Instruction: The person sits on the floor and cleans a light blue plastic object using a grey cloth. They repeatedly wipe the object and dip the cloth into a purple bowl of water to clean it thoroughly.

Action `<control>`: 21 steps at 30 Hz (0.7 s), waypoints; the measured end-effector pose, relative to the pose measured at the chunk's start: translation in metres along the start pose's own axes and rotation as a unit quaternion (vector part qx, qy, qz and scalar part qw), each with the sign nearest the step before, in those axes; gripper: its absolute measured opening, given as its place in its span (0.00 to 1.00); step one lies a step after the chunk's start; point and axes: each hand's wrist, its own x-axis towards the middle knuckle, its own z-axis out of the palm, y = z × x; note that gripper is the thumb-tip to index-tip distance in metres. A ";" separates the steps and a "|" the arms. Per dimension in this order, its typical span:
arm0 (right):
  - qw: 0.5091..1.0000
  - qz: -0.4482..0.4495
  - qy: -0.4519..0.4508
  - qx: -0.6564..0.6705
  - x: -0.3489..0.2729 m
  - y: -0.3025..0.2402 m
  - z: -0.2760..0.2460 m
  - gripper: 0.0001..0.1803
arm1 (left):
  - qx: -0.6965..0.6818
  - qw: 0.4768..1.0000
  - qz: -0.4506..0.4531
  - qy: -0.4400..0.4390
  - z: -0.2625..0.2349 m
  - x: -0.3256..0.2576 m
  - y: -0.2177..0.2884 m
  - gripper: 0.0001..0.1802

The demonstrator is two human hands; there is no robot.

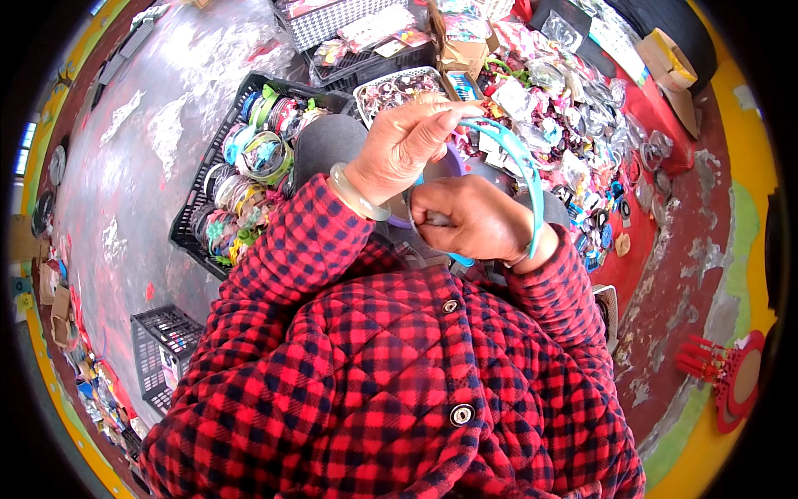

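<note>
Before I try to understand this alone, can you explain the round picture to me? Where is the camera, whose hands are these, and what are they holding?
There is no machine here. A person wears a wide fisheye camera on the head, looking down, so the picture is round and straight edges bend. The red checked jacket is the person's own.

The left hand, with a pale bangle on its wrist, pinches one end of a light blue hairband. The right hand is closed on something small that I cannot make out.

On the ground lie a black crate of coloured hairbands and a red cloth covered with small packed accessories.
</note>
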 end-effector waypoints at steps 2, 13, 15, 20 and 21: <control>1.000 -0.008 0.010 0.026 -0.001 0.002 0.000 0.03 | -0.014 1.000 0.020 0.003 -0.002 0.001 -0.005 0.26; 0.710 -0.033 0.305 0.633 -0.014 0.048 -0.002 0.05 | -0.187 0.973 -0.016 0.134 -0.018 -0.001 0.019 0.35; 0.707 -0.026 0.292 0.644 -0.019 0.048 -0.006 0.08 | -0.163 0.978 -0.004 0.128 -0.020 -0.003 0.021 0.35; 0.844 -0.002 0.202 0.497 -0.028 0.031 -0.010 0.11 | -0.144 0.986 0.027 0.082 -0.023 -0.002 0.016 0.34; 0.859 0.008 0.178 0.479 -0.027 0.025 -0.006 0.10 | -0.143 0.986 0.029 0.080 -0.022 -0.001 0.016 0.34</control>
